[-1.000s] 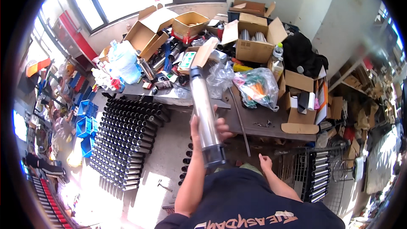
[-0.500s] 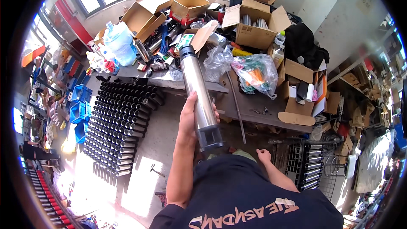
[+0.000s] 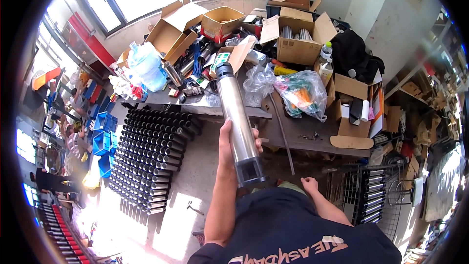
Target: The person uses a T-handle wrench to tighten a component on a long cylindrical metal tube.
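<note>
My left hand is closed around a shiny steel cylinder, with the fingertips showing on its far right side. Black end pieces cap the tube; the lower one has window-like openings and points toward me. The tube is held tilted in front of my body, its top end over the workbench edge. Low beside my body, my right hand hangs with its fingers curled in, and nothing shows in it.
A cluttered workbench holds cardboard boxes, a blue water jug, plastic bags and a long rod. Rows of similar black-ended tubes stand at left by blue crates. A wire cart is at right.
The whole view has shifted, so the bench and tubes appear lower and farther right. My left hand still grips the cylinder, and my right hand stays low beside me.
</note>
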`<state>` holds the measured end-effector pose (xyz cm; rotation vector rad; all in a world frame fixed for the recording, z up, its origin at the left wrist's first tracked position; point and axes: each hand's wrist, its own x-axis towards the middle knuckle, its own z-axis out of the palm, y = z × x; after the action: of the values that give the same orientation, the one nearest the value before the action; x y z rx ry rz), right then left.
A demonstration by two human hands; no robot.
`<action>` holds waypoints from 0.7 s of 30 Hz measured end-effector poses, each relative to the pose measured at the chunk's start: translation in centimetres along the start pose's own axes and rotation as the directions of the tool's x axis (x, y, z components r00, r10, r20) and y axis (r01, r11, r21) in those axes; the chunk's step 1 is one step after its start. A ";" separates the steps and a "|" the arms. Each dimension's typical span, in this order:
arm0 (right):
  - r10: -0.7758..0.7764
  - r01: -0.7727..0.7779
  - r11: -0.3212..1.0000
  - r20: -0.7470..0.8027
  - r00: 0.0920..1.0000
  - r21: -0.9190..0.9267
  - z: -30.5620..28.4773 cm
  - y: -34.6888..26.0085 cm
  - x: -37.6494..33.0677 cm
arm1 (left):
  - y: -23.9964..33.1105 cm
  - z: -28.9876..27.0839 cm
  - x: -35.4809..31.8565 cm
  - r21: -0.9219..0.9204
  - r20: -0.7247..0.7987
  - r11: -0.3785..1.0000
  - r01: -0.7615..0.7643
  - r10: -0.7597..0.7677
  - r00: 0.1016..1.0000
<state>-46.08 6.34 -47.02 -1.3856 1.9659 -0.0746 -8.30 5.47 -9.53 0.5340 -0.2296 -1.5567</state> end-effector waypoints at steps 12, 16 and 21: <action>-0.006 0.006 1.000 0.008 1.000 -0.015 1.4 5.3 0.9 | -2.2 -1.0 2.0 -0.315 0.398 0.946 -0.084 0.212 0.892; 0.049 -0.049 0.999 0.048 0.998 -0.005 0.6 4.6 -0.6 | -0.7 -0.2 0.8 0.087 0.198 0.983 -0.160 0.141 0.970; 0.069 -0.066 0.996 0.047 0.996 -0.063 0.1 4.1 -1.5 | -1.0 0.2 -0.3 0.014 0.143 0.965 -0.263 0.259 0.955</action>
<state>-49.04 9.42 -48.11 -1.3455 1.9869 0.0514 -9.31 5.75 -9.77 0.4025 -0.4177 -1.3343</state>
